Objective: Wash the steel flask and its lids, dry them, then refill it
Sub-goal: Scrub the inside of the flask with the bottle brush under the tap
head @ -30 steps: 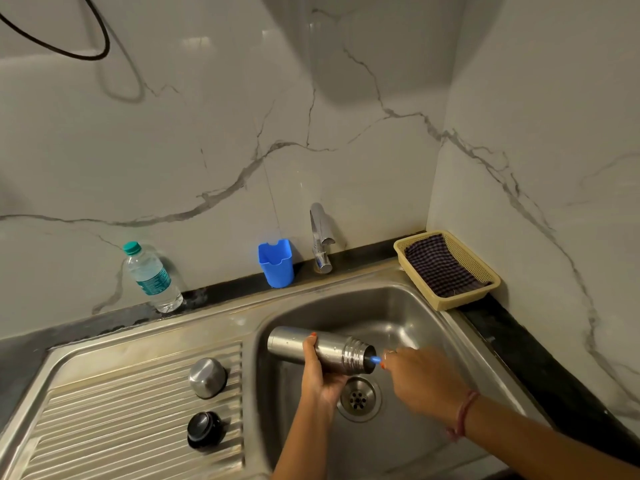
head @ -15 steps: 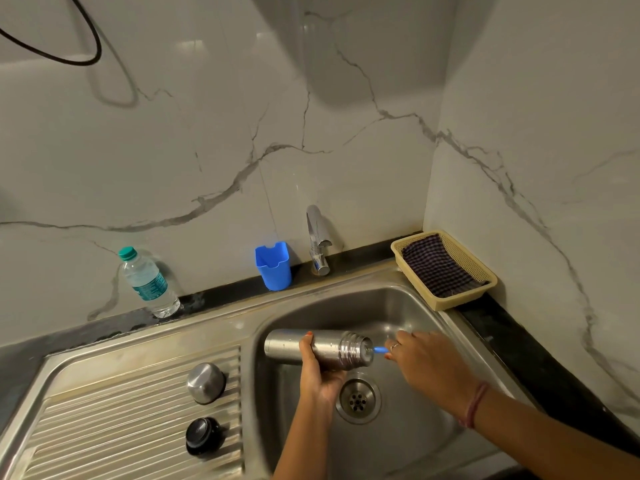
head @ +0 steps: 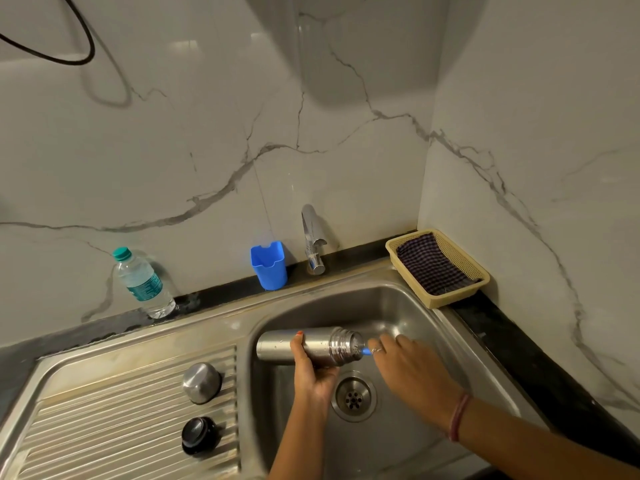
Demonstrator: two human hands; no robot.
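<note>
One steel flask (head: 308,348) lies sideways over the sink basin (head: 408,317), mouth to the right. Left hand (head: 313,370) wraps its grip round the body; right hand (head: 405,367) pinches a blue brush handle (head: 366,351) at the mouth. Steel lid (head: 202,382) and black lid (head: 199,435) sit on the drainboard (head: 104,393).

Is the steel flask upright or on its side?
On its side: the steel flask lies horizontal over the sink basin, mouth rightward, held in the left hand.
</note>
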